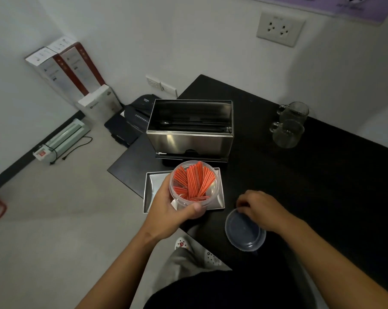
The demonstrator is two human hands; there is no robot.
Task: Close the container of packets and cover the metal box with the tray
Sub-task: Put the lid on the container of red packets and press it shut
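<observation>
My left hand grips the clear container, fingers wrapped round its side, and holds it up over the metal tray. It is full of orange packets and open on top. My right hand curls its fingers on the far edge of the round lid, which lies flat on the black counter. I should lift the lid level, set it square on the rim, then press all around. The metal box stands open behind the tray.
</observation>
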